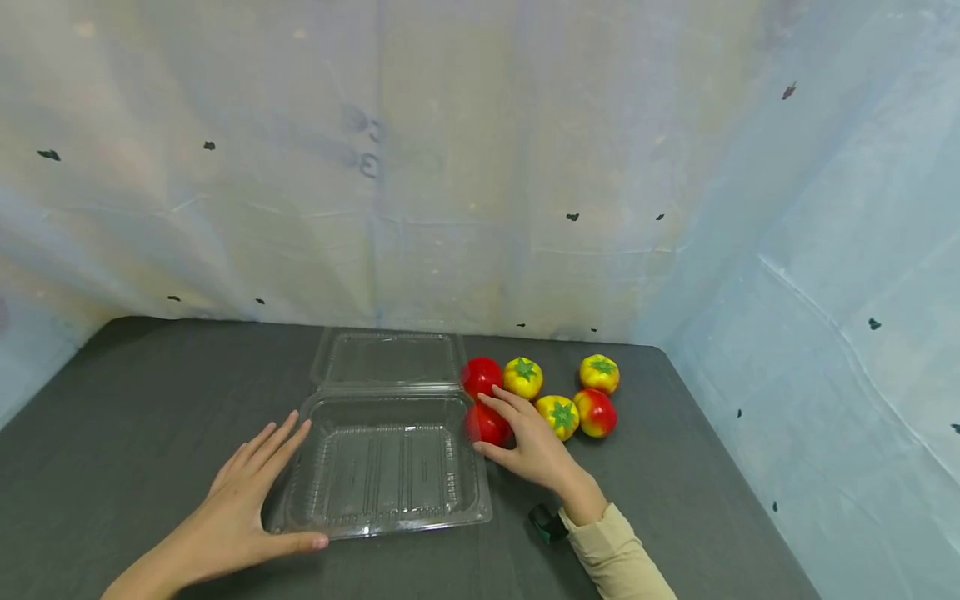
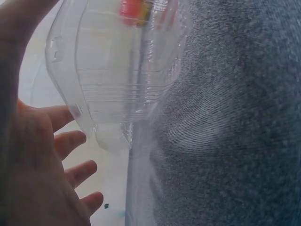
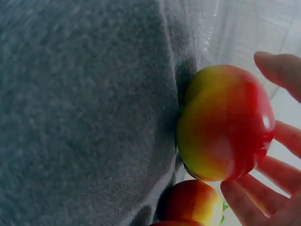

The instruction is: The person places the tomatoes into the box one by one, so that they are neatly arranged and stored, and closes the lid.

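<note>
Underlying everything, a grey, fabric-textured worktop (image 1: 150, 400) carries a clear, ribbed plastic container (image 1: 393, 467), its lid (image 1: 393, 358) folded back, between the spread, straight-fingered left grip (image 1: 238, 508) and the right grip (image 1: 534, 443). That right grip, loosely parted, partly surrounds a glossy, round red-and-yellow fruit (image 3: 225, 125).

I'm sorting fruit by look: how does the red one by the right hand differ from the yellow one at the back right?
In the head view, the red fruit shows a plain red top; the yellow fruit shows a green, star-shaped leaf. The red fruit sits by the right hand at the clear container's edge; the yellow fruit lies away from both. Both are roundish and glossy.
</note>
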Action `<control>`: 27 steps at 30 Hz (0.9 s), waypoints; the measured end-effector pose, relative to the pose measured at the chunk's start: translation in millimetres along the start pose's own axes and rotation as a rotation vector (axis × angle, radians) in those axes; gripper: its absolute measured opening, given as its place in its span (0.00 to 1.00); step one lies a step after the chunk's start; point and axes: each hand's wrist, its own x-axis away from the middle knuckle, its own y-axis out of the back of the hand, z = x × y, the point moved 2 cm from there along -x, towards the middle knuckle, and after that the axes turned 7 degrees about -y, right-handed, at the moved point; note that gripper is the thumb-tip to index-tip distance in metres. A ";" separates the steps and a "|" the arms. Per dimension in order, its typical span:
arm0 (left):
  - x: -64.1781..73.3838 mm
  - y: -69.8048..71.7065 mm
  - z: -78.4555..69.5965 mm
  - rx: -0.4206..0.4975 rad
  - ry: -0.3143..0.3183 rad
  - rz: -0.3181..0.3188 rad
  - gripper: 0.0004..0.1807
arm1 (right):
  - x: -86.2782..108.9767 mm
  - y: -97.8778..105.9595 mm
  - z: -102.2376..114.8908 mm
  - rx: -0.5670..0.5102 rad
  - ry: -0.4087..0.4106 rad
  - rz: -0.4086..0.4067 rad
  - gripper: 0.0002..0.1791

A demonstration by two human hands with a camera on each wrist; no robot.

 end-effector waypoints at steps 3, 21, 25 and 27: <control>-0.1 -0.4 0.9 0.012 0.024 0.017 0.66 | 0.3 -0.8 -0.3 0.005 -0.006 -0.001 0.32; 0.6 -3.0 1.3 0.077 0.066 0.030 0.67 | 14.2 6.2 -6.0 0.042 -0.063 -0.019 0.34; 0.4 -2.5 0.8 0.085 0.069 0.033 0.67 | 17.5 8.4 -7.0 0.065 -0.051 -0.019 0.35; 0.6 -2.3 0.7 0.088 0.070 0.035 0.67 | 18.8 9.1 -7.6 0.077 -0.049 -0.015 0.36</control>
